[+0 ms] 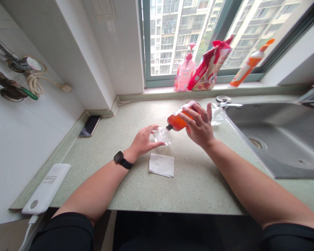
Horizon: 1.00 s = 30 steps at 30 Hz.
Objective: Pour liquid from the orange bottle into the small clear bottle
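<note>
My right hand grips a bottle of orange liquid with a pale label, tilted so that its dark neck points down and left. That neck is at the top of a clear container on the counter, and I cannot tell whether they touch. My left hand, with a black watch on its wrist, holds the clear container from the left, thumb in front and fingers behind. A folded white tissue lies just in front of the container. Partly hidden behind my right hand is a clear item with a white top.
A steel sink is set into the counter on the right. On the windowsill stand a pink pump bottle, a red bag and an orange-and-white bottle. To the left lie a phone and a cabled white power bank.
</note>
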Available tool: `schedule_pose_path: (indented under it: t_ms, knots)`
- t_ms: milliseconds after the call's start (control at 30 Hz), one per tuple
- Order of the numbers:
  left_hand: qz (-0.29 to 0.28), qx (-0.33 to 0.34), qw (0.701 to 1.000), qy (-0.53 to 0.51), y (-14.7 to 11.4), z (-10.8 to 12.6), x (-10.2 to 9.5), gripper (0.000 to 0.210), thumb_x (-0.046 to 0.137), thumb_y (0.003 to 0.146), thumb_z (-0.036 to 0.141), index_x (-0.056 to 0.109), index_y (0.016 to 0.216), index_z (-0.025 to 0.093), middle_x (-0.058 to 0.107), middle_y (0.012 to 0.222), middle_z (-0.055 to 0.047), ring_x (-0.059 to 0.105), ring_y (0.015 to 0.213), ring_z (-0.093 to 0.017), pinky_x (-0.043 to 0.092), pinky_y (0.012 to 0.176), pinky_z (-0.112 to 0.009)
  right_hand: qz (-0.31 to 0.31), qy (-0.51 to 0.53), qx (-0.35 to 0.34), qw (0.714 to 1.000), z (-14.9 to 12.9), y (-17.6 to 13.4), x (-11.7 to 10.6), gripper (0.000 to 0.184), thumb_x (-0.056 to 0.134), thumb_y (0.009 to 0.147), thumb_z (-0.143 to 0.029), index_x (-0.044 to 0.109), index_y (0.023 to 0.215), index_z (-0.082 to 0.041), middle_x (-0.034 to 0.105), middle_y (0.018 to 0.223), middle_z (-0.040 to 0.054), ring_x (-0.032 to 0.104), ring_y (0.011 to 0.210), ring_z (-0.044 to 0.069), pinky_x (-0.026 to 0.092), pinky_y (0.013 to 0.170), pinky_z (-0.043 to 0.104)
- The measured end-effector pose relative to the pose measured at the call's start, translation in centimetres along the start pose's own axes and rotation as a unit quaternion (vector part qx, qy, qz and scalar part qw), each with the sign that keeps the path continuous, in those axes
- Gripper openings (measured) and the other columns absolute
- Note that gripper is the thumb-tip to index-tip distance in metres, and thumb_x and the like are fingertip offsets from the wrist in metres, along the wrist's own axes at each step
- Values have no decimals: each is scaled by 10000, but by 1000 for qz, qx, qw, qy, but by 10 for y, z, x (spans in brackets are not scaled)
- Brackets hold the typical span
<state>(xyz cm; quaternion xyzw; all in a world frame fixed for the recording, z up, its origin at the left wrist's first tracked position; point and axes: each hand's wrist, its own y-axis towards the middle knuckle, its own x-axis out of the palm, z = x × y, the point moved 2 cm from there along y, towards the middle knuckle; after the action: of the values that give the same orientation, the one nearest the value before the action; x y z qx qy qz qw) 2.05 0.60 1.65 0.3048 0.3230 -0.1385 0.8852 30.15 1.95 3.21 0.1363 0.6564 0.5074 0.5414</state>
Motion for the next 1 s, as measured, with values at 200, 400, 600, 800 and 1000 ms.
schedule_pose_path:
  t_ms: [200,400,600,800,1000]
  knots:
    - [3,2,1000,0,0,0,0,715,925,815,548,594,1372,246,754,1300,-95,772,1064,-271,608,1020,-496,12,-13,-11,1000,0,1,0,973,586,959,-41,223,1683,-582,643,1543,-37,469,1563,358,188,1336,782]
    - [2,4,1000,1,0,0,0,712,916,826,552,590,1384,254,756,1296,-95,773,1070,-273,612,1018,-494,12,-17,-14,1000,0,1,-1,969,590,958,-51,225,1682,-583,634,1558,-34,465,1568,367,204,1326,798]
    - [2,6,1000,3,0,-2,1,719,904,828,578,590,1394,264,757,1296,-97,776,1062,-277,617,1008,-503,15,-10,-14,1000,0,1,-1,963,590,962,-49,239,1678,-589,636,1559,-44,463,1570,357,193,1335,784]
    - [3,7,1000,-1,0,-2,1,713,916,824,552,592,1385,253,756,1298,-100,775,1062,-273,613,1012,-497,16,-15,-19,1000,0,1,-2,950,603,980,-76,223,1689,-581,636,1568,-38,469,1565,361,193,1331,785]
    - [1,5,1000,6,0,-1,0,709,912,831,548,591,1392,257,757,1300,-102,775,1066,-276,616,1007,-501,17,-16,-19,1000,0,2,-3,921,594,993,-90,236,1686,-579,644,1554,-31,472,1563,365,214,1317,802]
